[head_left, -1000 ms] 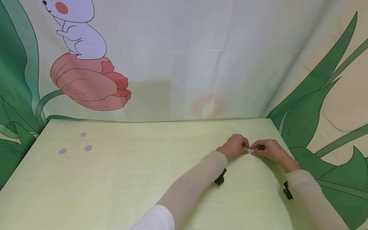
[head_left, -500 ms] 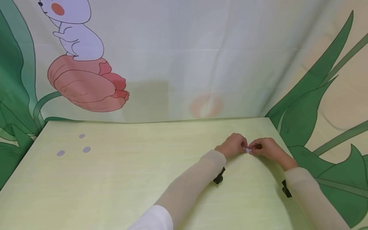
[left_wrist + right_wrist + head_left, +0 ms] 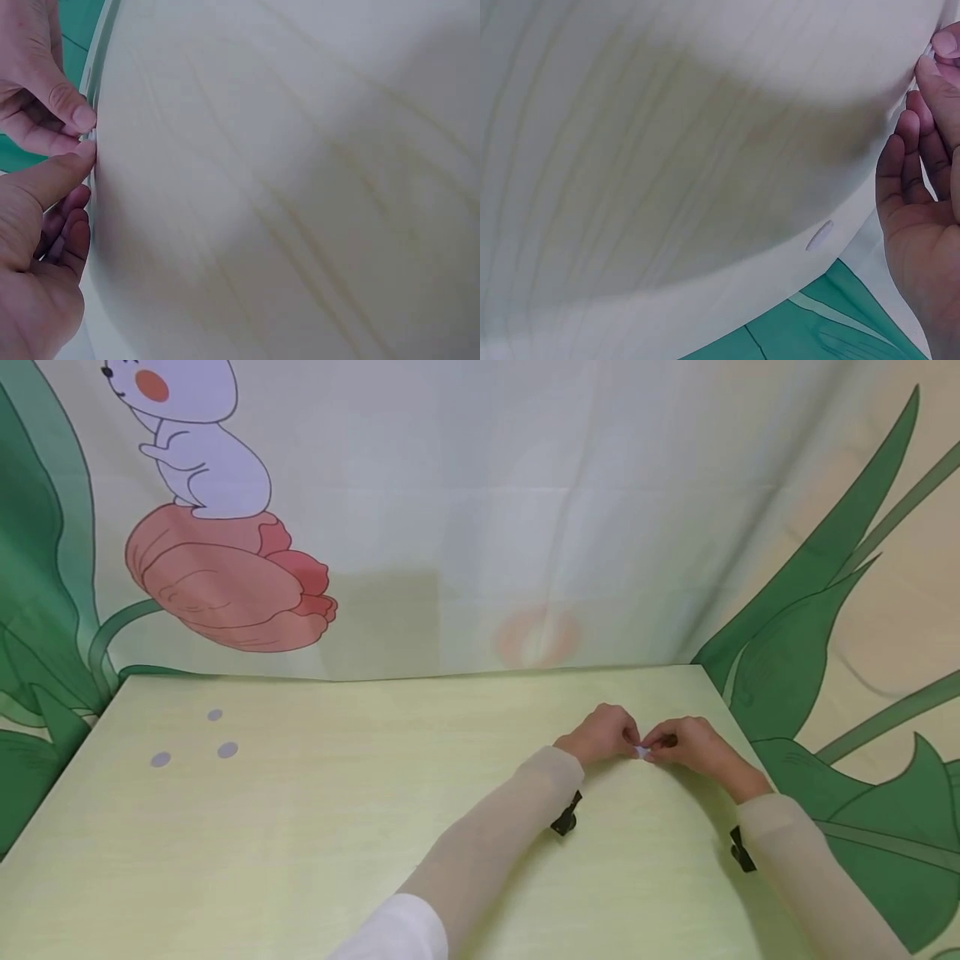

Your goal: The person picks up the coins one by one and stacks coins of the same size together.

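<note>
Just between left hand (image 3: 602,732) and right hand (image 3: 693,745): pale piece (image 3: 642,752), pinched.

Pale table (image 3: 315,835), printed cloth (image 3: 435,485) behind it (1 white cartoon animal (image 3: 213,468) atop a pink flower (image 3: 217,581)), green leaves (image 3: 783,664)

A pale beige, smooth fabric sleeve (image 3: 487,827) covers the left forearm — its cuff ending at the wrist — and tucks under a white cloth sleeve end (image 3: 408,925). A matching beige fabric sleeve (image 3: 813,864) dresses the right forearm. Small black angular devices (image 3: 742,850) sit beneath both cuffs.
</note>
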The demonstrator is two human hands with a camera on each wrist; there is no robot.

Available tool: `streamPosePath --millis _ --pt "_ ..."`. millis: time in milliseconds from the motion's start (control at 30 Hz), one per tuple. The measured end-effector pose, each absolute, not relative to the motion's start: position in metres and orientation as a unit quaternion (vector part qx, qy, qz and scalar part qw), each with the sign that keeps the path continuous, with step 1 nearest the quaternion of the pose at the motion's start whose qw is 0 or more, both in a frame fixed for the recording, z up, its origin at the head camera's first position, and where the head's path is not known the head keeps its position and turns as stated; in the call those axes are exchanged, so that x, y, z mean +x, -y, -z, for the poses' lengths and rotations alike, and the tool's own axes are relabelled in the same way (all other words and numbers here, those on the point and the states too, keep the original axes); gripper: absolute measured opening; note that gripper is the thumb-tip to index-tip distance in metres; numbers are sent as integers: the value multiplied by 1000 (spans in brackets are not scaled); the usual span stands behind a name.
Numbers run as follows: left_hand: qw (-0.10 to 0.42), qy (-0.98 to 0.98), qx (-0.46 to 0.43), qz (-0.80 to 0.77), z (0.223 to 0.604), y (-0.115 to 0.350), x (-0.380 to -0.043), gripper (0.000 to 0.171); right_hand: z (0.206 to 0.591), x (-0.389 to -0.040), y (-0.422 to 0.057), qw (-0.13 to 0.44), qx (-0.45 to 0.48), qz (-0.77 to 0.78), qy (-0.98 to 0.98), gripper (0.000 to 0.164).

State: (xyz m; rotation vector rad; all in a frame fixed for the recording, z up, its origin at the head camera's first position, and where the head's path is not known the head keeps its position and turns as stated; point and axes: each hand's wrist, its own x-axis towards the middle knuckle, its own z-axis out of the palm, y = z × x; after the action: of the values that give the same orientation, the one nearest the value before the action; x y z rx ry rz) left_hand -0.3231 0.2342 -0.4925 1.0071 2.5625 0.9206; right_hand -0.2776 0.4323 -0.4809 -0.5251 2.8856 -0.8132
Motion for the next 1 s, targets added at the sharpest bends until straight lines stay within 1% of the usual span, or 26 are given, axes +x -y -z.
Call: streamPosePath --millis 200,567,800,1000 --pt "128 -866 359 -323 492 -225 -327 14 481 -279 -426 57 -167 273 -946 12" --pt "135 -852 382 -331 498 -213 -338 7 479 -286 -416 71 -176 258 -947 11" --pt "128 -856 386 -320 491 -210 -336 10 476 -286 -412 74 -174 251 -949 10" --pt "128 -857 385 -316 487 -206 -334 8 475 -287 -408 72 -183 246 -949 10"
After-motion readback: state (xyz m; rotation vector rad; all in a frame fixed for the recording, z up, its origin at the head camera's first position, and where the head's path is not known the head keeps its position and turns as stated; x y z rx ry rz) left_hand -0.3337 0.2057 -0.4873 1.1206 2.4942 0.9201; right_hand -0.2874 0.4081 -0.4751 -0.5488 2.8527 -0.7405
